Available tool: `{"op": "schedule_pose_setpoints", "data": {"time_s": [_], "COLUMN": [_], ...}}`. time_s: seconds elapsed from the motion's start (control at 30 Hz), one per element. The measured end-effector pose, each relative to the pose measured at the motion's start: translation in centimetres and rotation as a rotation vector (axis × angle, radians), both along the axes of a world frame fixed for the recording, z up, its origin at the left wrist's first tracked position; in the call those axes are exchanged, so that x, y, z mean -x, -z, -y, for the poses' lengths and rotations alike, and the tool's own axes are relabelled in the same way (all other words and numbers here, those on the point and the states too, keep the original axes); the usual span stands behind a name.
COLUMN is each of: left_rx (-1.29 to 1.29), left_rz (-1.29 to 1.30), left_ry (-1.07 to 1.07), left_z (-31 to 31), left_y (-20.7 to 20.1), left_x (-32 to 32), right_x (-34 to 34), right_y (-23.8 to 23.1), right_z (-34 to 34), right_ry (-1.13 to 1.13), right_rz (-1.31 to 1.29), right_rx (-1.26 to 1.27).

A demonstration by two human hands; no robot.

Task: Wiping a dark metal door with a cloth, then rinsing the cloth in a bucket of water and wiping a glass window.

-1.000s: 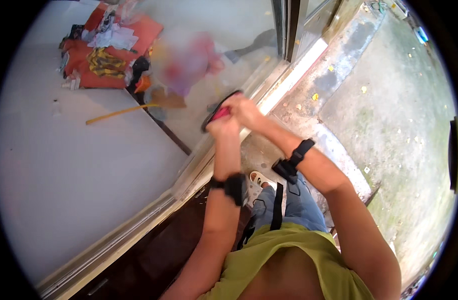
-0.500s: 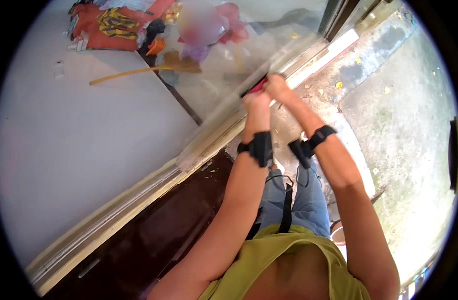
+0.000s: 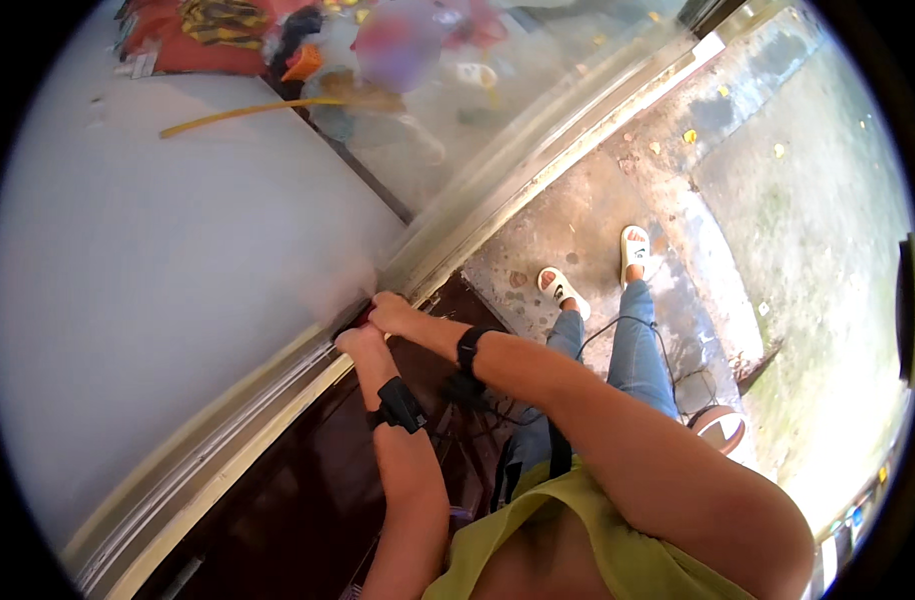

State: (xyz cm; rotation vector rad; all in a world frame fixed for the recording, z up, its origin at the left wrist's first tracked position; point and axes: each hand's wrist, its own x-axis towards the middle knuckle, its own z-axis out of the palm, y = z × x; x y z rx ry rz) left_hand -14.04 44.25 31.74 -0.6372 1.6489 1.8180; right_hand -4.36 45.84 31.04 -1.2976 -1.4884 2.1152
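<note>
Both hands are together low on a large glass pane [image 3: 208, 230], just above its pale frame [image 3: 498, 215]. My left hand [image 3: 359, 340] is closed around a red tool with a dark edge [image 3: 355, 319], which lies against the glass. Just above and to the right of it, my right hand [image 3: 391, 311] is also closed on the tool. Fingers cover most of the tool, so its exact kind cannot be made out. A faint reflection of the hands shows in the pane.
Dark brown panelling [image 3: 308, 480] stands below the frame. Through the glass appear a red cloth heap [image 3: 193, 45], a yellow stick [image 3: 238, 118] and an orange item [image 3: 303, 63]. My sandals [image 3: 563, 290] stand on concrete. A round container [image 3: 720, 428] sits beside my legs.
Both hands have slid with the red tool along the pane, down and to the left. My right forearm now crosses in front of my body, and my sandals have come into full view.
</note>
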Motion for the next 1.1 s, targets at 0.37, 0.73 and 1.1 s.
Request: {"op": "schedule_pose_setpoints", "data": {"time_s": [0.37, 0.73, 1.1], "left_rx": [0.209, 0.541, 0.832], "left_rz": [-0.093, -0.259, -0.628], "left_ry": [0.249, 0.77, 1.294], "left_z": [2.9, -1.2, -6.3], "left_y": [4.6, 9.7, 9.3], "left_x": [-1.6, -6.0, -17.7], "right_x": [-2.9, -22.1, -31.7], "right_y": [4.4, 14.0, 13.3], "right_z": [2.5, 3.0, 0.6], "right_ry": [-0.004, 0.476, 0.64], "right_rz": [-0.056, -0.136, -0.237], "right_rx": [-0.147, 0.228, 0.438]}}
